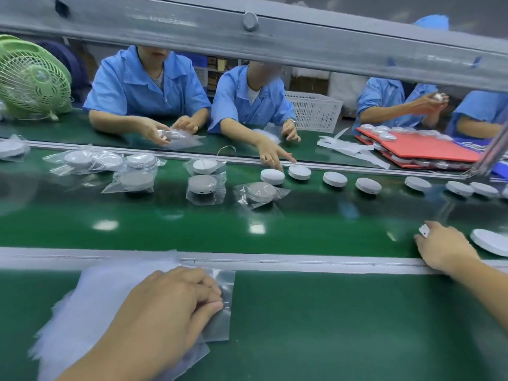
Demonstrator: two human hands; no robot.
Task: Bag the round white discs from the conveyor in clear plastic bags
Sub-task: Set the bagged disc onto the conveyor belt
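A white disc [492, 241] is seen lying flat on the green belt [275, 224] at the far right edge of the picture, partly cut off by the frame, just to the right of the right hand [445, 247] and on the belt side of the grey rail [275, 262]. The disc is round, so no long axis is offered; only its flat faces and its rim matter for the grasp. The right hand is the nearer one by far. It is stretched across the rail with the fingers loosely curled, palm down, and nothing is held in it; a small white tag is worn on one finger. Hand and disc appear near but not touching.

The left hand [176, 303] is laid on a stack of clear bags [104, 292] on the near green table [343, 325], well apart from the disc. Its fingers are bent over the top bag's right edge, which seems to be pinched, though this cannot be told for certain.

A short reach to the right is judged to be needed, then a carry leftward across the rail to the bags. Further bare discs [334, 179] are lined up along the far side of the belt, with bagged discs [204, 185] to their left.
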